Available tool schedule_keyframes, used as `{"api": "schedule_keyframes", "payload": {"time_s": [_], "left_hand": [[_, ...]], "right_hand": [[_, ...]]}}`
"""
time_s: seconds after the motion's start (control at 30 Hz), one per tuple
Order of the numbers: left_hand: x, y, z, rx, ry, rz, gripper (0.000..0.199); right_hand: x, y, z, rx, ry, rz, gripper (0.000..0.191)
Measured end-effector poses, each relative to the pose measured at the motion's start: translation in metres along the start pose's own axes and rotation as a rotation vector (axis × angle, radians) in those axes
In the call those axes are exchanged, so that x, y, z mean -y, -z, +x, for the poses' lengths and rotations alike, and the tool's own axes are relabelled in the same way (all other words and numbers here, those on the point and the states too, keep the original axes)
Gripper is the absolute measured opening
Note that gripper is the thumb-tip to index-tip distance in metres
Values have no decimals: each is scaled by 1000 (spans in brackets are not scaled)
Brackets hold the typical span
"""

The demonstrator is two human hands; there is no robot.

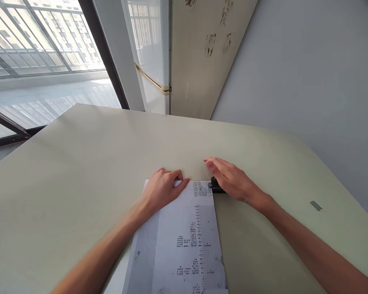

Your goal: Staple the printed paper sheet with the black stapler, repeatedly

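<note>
A printed sheet of paper (187,241), perhaps a stack, lies on the table with its far edge pointing away from me. My left hand (164,183) rests over its far left part, fingers curled at the far edge and thumb lying on top. At the far right corner of the paper sits a black stapler (217,187), its front end over the corner. The heel and palm of my right hand (230,177) lie on the stapler, covering most of it. The right fingers are stretched out past it to the left, with nothing between them.
The pale table (79,196) reaches far to both sides. On its right part is a small grey strip (315,206). Beyond the far edge stands a fridge (196,73) with a gold handle (151,79). A grey wall is on the right, a window (46,53) on the left.
</note>
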State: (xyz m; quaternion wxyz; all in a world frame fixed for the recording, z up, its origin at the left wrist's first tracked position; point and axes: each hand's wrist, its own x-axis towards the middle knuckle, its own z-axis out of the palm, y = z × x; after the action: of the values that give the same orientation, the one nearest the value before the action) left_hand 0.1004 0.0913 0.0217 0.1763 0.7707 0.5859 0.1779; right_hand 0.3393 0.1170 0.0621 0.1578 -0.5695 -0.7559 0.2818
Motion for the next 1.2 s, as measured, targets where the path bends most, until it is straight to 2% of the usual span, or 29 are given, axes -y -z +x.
{"api": "schedule_keyframes", "payload": {"time_s": [0.37, 0.83, 1.2], "left_hand": [[-5, 2, 0, -18, -10, -22, 39], [-6, 2, -1, -17, -19, -40, 36], [-6, 1, -1, -31, -21, -60, 38]], "right_hand": [[13, 3, -6, 110, -103, -68, 61], [15, -1, -1, 127, -120, -139, 53], [14, -4, 0, 116, -92, -218, 56]]}}
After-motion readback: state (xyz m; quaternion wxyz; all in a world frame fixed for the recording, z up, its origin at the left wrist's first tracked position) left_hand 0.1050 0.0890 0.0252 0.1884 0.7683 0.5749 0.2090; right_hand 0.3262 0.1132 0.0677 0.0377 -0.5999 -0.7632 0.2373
